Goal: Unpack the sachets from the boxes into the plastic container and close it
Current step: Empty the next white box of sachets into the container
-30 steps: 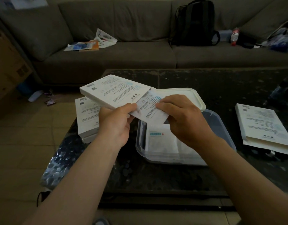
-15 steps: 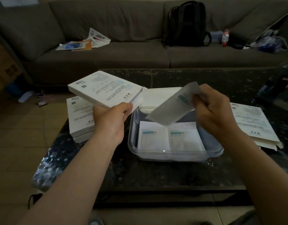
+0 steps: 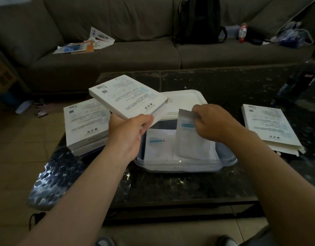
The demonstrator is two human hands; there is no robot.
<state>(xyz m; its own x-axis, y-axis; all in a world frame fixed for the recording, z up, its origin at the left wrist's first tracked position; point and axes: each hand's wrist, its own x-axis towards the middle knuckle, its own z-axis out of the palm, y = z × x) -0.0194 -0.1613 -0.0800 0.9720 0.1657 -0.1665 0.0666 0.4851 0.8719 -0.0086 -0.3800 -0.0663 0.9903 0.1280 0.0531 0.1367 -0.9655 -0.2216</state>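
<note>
My left hand (image 3: 128,134) grips a flat white box (image 3: 126,96) by its near corner, tilted above the left side of the clear plastic container (image 3: 185,166). A white sachet (image 3: 186,134) with a blue label hangs upright from my right hand (image 3: 213,121), which pinches its top edge, its lower end down inside the container on the right. Another sachet (image 3: 159,146) lies flat in the container's left half. The white lid (image 3: 185,100) lies just behind the container. More white boxes are stacked at the left (image 3: 85,125), and flattened ones lie at the right (image 3: 270,128).
Everything rests on a dark stone coffee table (image 3: 215,82). Behind it runs a grey sofa (image 3: 117,59) with papers, a black backpack (image 3: 197,20) and a bottle (image 3: 242,31). A dark object stands at the table's far right (image 3: 302,80). Tiled floor lies left.
My right hand pulled a sachet out of the box, swung it right, then lowered it into the container's right side. The left hand keeps holding the box, slightly raised.
</note>
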